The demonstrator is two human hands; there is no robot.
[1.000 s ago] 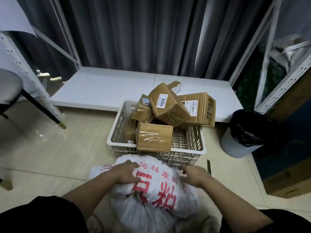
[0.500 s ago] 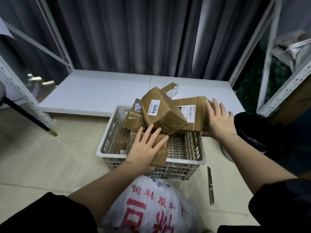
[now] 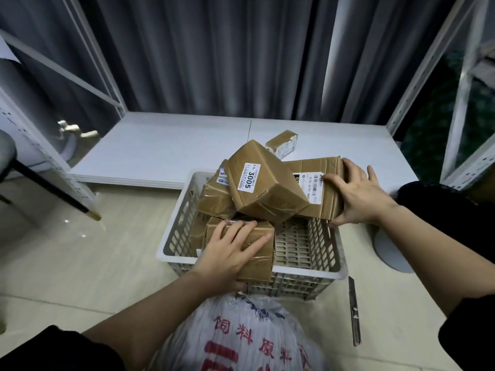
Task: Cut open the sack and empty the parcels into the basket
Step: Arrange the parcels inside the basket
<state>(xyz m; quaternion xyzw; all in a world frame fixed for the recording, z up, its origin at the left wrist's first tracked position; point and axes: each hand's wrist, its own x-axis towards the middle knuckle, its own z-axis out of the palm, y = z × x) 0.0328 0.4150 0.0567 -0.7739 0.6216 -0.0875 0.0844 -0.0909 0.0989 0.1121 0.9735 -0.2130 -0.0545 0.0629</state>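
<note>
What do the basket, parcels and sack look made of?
Basket: white moulded plastic, judging by its slotted walls. Parcels: brown cardboard under glossy clear tape. Sack: probably woven plastic, white, faintly ribbed, red print.

I count six parcels. Five are piled in the basket (image 3: 316,239): the top parcel (image 3: 270,202), the right parcel (image 3: 325,207), the left parcel (image 3: 215,202), the near parcel (image 3: 259,263) and a half-hidden low parcel (image 3: 195,232) at the left wall. One small parcel (image 3: 281,142) lies on the far white platform (image 3: 160,148). I see one basket, one printed sack (image 3: 241,341), one knife (image 3: 354,311) on the floor, one bin (image 3: 388,251) at the right, and two grips: the left grip (image 3: 227,255) and the right grip (image 3: 359,196).
</note>
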